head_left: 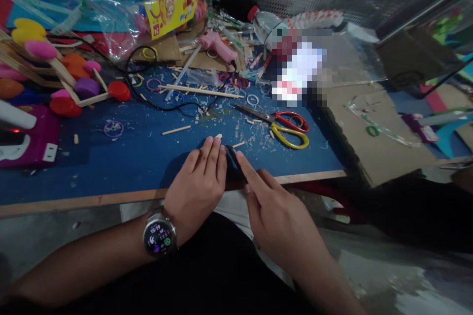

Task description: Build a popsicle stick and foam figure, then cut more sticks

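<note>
My left hand (201,174) wears a watch and lies on the blue table near its front edge, its fingers pressed together. Under those fingertips is a wooden stick (219,136); only its pale end shows, and the rest is hidden. My right hand (275,202) is closed around a slim black knife (236,161), index finger stretched along its top. The knife's tip rests just right of my left fingers, close to a thin wood piece (238,144). Whether the blade touches the stick I cannot tell.
Scissors (284,128) with red and yellow handles lie beyond my right hand. Farther back are a pink glue gun (218,47) with a black cord, long sticks (203,91) and scattered shavings. A stick model (66,69) stands left, cardboard (377,133) right.
</note>
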`<state>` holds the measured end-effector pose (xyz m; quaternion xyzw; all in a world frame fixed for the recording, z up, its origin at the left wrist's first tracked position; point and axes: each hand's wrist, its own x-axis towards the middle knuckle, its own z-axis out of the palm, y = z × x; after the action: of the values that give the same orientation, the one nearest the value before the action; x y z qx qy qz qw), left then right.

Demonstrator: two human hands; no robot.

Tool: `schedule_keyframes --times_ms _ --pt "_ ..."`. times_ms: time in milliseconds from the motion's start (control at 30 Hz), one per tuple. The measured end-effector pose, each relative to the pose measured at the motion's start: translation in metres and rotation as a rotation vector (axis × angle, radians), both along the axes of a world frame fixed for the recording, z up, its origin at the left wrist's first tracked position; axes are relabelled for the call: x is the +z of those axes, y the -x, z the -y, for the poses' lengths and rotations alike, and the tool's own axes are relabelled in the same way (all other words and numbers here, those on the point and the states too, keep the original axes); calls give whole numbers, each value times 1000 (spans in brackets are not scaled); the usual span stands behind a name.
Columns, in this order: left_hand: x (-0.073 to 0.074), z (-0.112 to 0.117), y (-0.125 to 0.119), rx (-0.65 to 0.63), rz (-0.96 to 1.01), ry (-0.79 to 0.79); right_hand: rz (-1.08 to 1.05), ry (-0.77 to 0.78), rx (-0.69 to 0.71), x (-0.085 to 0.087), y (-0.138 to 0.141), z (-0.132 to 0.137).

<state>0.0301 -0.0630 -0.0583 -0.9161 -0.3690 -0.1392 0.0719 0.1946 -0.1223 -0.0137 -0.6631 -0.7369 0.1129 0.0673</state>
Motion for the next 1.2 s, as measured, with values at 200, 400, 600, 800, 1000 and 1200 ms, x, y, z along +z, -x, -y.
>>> schedule_keyframes --times_ms 200,400,600,800,1000,1200 --pt "0 -1 0 -3 -31 -50 52 -74 -9 -5 3 3" --pt "1 -1 0 3 -52 -67 124 -75 7 -4 6 -1" --pt "0 0 1 13 -58 -57 210 -45 -1 -1 10 -10" --pt "-1 -1 1 5 -15 -15 217 -17 -5 -1 12 -13" --pt "1 -1 -2 0 -35 -70 160 -86 10 -3 4 -1" --pt "1 -1 -1 -4 -62 -98 160 -122 18 -5 3 2"
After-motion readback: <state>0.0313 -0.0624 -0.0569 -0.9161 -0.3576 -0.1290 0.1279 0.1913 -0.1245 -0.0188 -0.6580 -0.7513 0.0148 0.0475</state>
